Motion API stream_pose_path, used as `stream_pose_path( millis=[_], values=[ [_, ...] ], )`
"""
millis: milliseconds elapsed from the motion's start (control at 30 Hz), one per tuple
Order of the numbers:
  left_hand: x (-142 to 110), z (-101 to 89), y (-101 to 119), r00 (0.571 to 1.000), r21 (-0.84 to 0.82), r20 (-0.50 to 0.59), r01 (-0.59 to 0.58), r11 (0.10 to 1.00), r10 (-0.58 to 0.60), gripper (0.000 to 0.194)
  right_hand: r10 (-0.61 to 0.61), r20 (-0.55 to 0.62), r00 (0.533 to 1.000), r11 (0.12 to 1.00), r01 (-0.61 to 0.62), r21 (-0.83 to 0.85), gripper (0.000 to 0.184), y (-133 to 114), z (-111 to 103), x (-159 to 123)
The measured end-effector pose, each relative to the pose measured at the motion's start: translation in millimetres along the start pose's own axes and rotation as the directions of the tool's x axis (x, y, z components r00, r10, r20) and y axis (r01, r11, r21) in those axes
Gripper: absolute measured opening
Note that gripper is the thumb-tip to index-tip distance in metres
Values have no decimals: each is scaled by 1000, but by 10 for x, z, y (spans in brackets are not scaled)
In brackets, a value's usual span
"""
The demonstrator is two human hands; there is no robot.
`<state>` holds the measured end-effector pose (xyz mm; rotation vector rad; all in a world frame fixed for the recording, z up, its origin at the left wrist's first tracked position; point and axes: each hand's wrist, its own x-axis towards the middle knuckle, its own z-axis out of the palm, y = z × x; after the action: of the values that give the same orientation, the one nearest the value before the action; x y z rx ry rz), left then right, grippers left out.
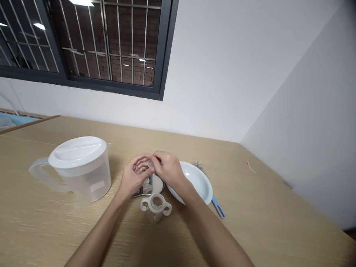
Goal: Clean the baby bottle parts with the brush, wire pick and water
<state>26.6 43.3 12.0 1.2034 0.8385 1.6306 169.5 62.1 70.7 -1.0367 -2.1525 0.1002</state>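
Nearest to the person, a translucent cup [154, 214] with two curved handles stands upright on the table [83, 233], its top open. Just behind it lies a small tray [141, 194], partly hidden, which carries a clear part [147, 186] and a white disc [157, 184]. Above this tray, the left hand [135, 175] and the right hand [168, 168] meet, and their fingertips together pinch a small round piece [150, 164]; its exact form I cannot tell. To the right is a white bowl [201, 181], and beside it shows a brush [218, 207] with blue handle, partly covered by the bowl. To the left stands a lidded pitcher [90, 180]. Farther, there are a white wall [208, 74] and a barred window [111, 44].
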Motion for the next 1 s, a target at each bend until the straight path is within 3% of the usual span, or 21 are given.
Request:
stream_pose_path(
  millis=[133, 333, 700, 1000],
  values=[
    [-7, -9, -37, 995, 17, 95, 19, 1000, -21, 58, 33, -20, 999, 999, -33, 10, 32, 22, -51, 18],
    [-49, 24, -4, 987, 88, 141, 67, 994, -79, 55, 61, -171, 983, 998, -56, 35, 39, 80, -287, 37],
    [-62, 17, -4, 988, 177, 149, 5, 984, -32, 43, 70, -291, 954, 994, -43, 98, 40, 86, -505, 41],
    [-65, 22, -6, 985, 251, 171, -32, 967, -12, 38, 182, -399, 899, 980, -134, 146, 41, 160, -730, 34]
  ],
)
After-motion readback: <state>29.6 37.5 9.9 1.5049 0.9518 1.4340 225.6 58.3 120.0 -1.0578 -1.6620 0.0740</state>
